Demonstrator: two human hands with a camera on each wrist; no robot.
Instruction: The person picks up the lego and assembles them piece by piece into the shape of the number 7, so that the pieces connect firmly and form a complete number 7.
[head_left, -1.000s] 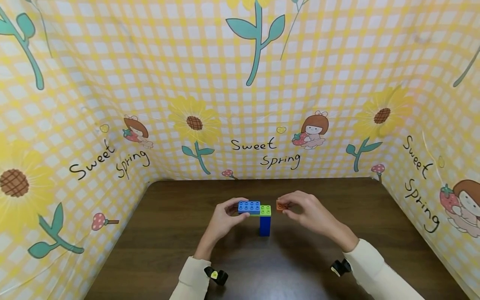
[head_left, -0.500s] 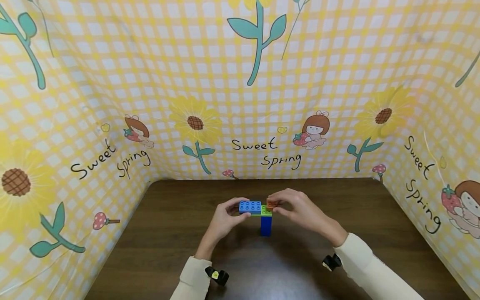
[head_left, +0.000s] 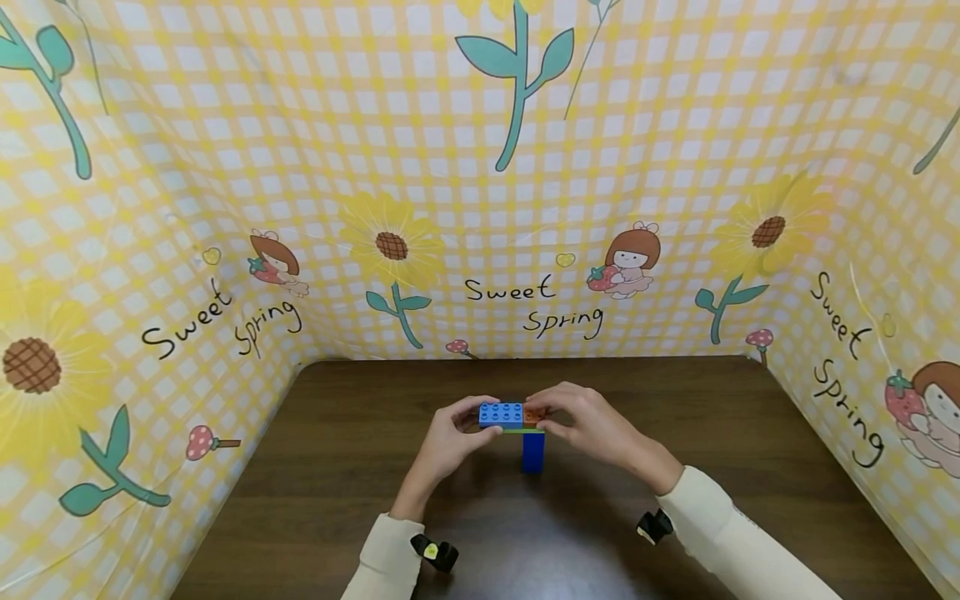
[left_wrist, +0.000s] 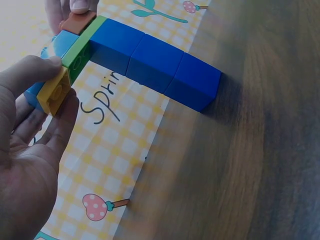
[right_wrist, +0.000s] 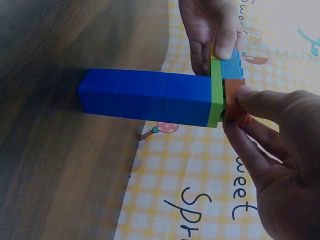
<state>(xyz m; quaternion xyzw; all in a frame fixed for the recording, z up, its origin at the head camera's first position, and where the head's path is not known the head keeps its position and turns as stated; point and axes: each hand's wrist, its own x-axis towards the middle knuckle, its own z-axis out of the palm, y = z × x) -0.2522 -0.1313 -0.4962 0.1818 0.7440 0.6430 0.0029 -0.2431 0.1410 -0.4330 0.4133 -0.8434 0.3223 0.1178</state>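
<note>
A column of dark blue bricks [head_left: 532, 452] stands upright on the table, topped by a flat lime-green brick [right_wrist: 215, 100] that juts out to the left. On the green brick lies a light blue brick [head_left: 500, 414], and a yellow brick [left_wrist: 54, 92] sits under its overhanging end. My left hand [head_left: 444, 443] grips the left end, around the blue and yellow bricks. Between thumb and fingers, my right hand [head_left: 600, 427] pinches an orange-brown brick [right_wrist: 235, 101] over the right end of the green one, beside the blue brick. Green studs show in a narrow gap under it.
The dark wooden table [head_left: 315, 500] spreads around the build. A yellow checked cloth [head_left: 420, 167] with flowers and lettering rises at the back and both sides. Black wrist cameras [head_left: 435, 552] are worn on both wrists.
The right hand has moved left with the orange-brown brick, from beside the build to above the green brick's right end, against the blue brick. The left hand stays in place.
</note>
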